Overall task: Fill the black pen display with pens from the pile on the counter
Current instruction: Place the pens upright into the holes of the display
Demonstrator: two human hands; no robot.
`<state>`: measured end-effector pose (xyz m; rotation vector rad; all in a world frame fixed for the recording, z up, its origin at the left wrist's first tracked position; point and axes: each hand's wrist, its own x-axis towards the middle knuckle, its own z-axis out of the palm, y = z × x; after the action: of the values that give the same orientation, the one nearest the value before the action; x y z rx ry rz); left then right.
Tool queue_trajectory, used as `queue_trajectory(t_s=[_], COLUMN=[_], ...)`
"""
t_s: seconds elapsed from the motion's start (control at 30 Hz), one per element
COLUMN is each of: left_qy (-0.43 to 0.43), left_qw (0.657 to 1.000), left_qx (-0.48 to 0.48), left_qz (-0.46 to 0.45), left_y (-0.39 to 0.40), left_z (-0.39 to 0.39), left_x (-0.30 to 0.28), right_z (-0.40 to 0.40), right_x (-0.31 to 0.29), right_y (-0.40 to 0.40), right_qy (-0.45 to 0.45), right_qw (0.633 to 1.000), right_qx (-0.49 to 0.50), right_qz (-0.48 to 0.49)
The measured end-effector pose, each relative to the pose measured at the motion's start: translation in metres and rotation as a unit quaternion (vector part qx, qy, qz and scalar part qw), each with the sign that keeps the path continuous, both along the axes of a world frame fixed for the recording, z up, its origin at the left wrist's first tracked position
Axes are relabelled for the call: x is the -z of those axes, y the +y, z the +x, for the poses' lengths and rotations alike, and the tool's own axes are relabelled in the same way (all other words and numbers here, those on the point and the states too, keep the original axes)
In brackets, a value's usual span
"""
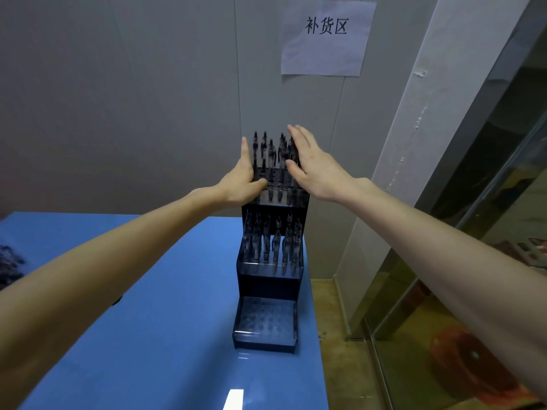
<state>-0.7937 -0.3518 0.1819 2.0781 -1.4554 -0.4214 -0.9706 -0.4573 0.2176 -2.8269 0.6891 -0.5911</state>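
Two hands: left hand (pixel 241 184), right hand (pixel 316 170) flank three-tier display (pixel 268 287); pens (pixel 273 247) perhaps twenty.

One black pen display (pixel 268 287) with three tiers, two hands, one paper sign (pixel 326 38)

Grey wall (pixel 118 99), paper sign (pixel 325 39), blue counter (pixel 162 321).

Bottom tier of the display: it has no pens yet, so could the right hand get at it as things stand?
Probably yes. The bottom tier sits open at the front of the display, nothing above it. The right hand is up at the top-tier pens, holding nothing.
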Motion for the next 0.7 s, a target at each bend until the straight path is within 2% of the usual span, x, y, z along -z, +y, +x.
queue_trajectory(t_s=[0.1,0.27,0.47,0.7], left_qy=[0.032,-0.042,-0.054,-0.066], left_qw=[0.998,0.996,0.993,0.992], left_qx=[0.008,-0.014,-0.023,-0.033], left_qz=[0.046,0.076,0.103,0.100], left_y=[0.001,-0.022,0.000,0.011], left_z=[0.008,0.037,-0.002,-0.006], left_x=[0.008,0.028,0.007,0.000], right_z=[0.000,-0.002,-0.004,-0.013], right_x=[0.000,-0.005,-0.012,-0.017], right_y=[-0.001,0.002,0.007,0.018], right_qy=[0.005,0.033,0.071,0.103], right_qw=[1.000,0.997,0.993,0.988], right_qx=[0.011,0.039,0.053,0.074], right_qz=[-0.019,-0.060,-0.082,-0.093])
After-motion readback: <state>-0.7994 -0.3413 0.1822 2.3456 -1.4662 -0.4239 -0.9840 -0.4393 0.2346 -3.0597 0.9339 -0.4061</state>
